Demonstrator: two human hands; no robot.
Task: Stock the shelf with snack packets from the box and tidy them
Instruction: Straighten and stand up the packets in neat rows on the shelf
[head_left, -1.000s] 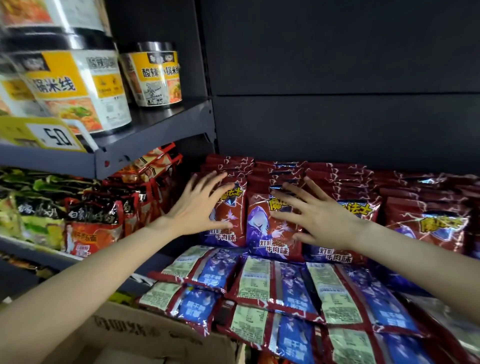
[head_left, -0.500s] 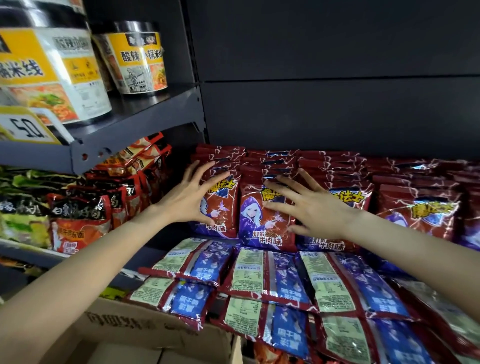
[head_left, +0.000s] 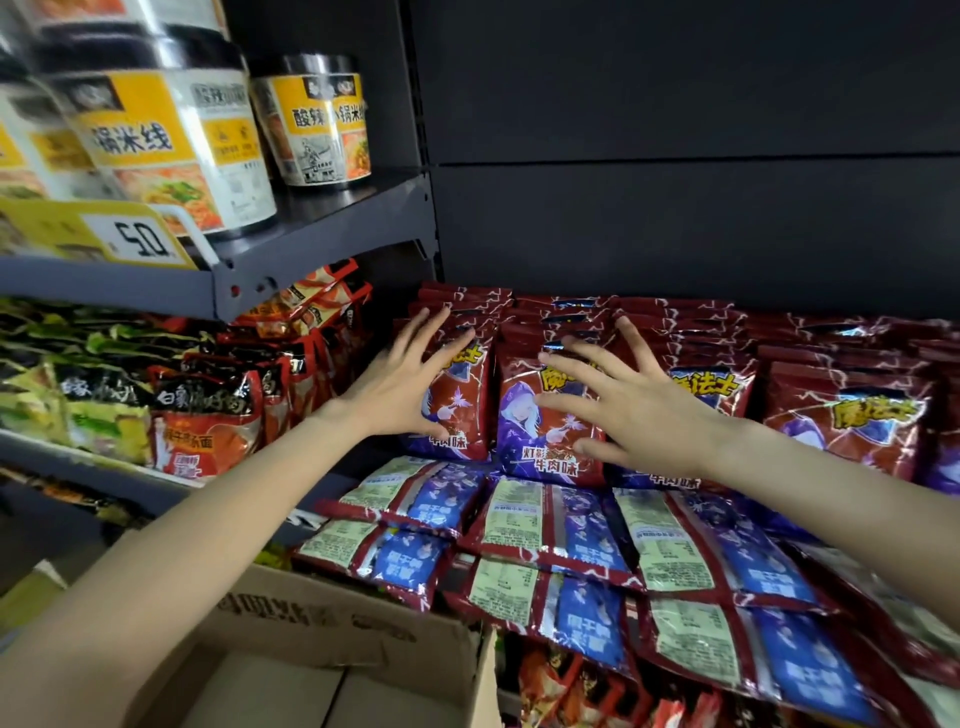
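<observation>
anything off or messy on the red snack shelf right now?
Nothing damaged or spilled. The front packets lie flat, backs up, overlapping unevenly over the shelf edge, while the rows behind stand upright. Left hand and right hand are spread open against the upright rows.

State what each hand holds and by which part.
Nothing is held. The left hand and right hand are spread flat, fingers straight, against the fronts of the upright red packets.

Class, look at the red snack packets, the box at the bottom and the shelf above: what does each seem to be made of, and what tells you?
Red snack packets: probably glossy plastic film, from shiny creases and crimped seams.
Box: brown corrugated cardboard, matt, folded flaps.
Shelf: apparently painted metal, dark grey, thin bent edge.
</observation>
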